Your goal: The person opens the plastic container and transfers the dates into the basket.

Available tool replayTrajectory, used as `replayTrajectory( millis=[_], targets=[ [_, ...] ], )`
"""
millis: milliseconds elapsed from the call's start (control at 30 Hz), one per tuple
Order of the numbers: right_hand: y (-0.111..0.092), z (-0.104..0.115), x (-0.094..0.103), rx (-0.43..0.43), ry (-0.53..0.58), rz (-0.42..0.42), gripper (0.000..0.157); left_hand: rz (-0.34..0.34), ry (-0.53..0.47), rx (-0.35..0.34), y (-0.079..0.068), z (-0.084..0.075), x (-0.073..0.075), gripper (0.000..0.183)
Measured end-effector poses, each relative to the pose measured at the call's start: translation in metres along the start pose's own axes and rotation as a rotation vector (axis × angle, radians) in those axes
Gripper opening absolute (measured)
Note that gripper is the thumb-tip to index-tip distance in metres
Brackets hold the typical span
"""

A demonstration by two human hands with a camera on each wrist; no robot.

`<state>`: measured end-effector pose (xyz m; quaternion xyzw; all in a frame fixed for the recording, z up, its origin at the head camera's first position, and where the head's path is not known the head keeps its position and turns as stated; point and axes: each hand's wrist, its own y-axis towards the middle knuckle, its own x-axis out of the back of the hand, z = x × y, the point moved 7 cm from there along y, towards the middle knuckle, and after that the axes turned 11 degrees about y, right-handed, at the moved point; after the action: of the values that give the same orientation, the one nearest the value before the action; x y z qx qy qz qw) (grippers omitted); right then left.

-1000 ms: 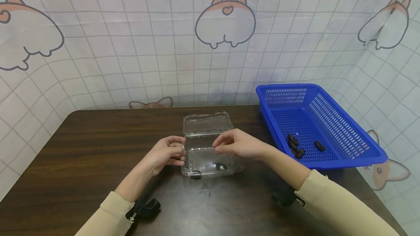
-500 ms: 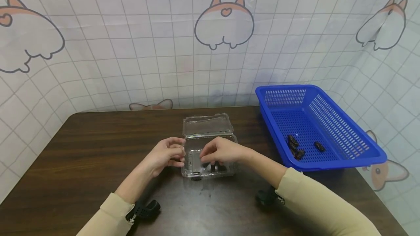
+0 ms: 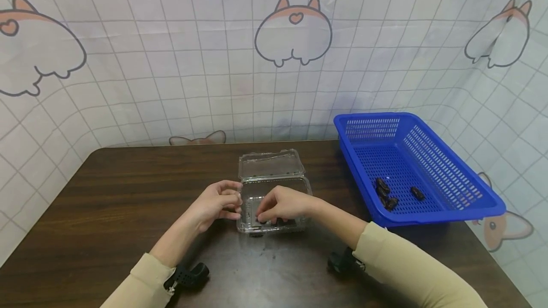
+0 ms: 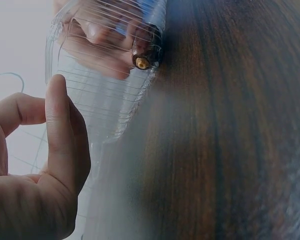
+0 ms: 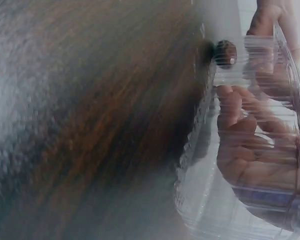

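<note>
In the head view a clear plastic clamshell box stands mid-table, its lid folded back. My left hand rests its loosely bent fingers at the box's left side. Reaching inside, my right hand has its thumb and fingertips together low by the front left corner, around a dark date mostly covered by the fingers. The left wrist view shows a brown wrinkled date through the ridged wall, right beside the right fingers. Past the right fingertips in the right wrist view lies a date.
A blue perforated basket is at the table's right side. In it, several dates lie clustered near the left wall and a lone date sits farther right. A patterned cloth hangs behind the dark wooden table.
My right hand has come down from above the box's right part into it and moved left and nearer, to the front left corner. The left hand keeps its place at the box's side.
</note>
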<state>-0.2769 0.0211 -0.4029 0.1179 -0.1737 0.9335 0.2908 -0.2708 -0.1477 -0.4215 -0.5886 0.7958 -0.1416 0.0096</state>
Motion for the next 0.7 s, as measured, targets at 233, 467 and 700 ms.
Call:
replayTrajectory(
  millis=[233, 467, 700],
  targets=[
    [0.003, 0.003, -0.007, -0.004, -0.008, 0.015, 0.019, -0.002, -0.002, 0.004, 0.0, 0.0, 0.0, 0.053],
    [0.006, 0.004, -0.012, 0.008, -0.015, 0.034, 0.016, -0.007, -0.004, 0.006, 0.0, 0.001, 0.0, 0.052],
    [0.006, 0.005, -0.014, 0.014, -0.011, 0.056, 0.016, -0.014, -0.009, 0.009, 0.0, 0.002, 0.001, 0.052]
  ],
)
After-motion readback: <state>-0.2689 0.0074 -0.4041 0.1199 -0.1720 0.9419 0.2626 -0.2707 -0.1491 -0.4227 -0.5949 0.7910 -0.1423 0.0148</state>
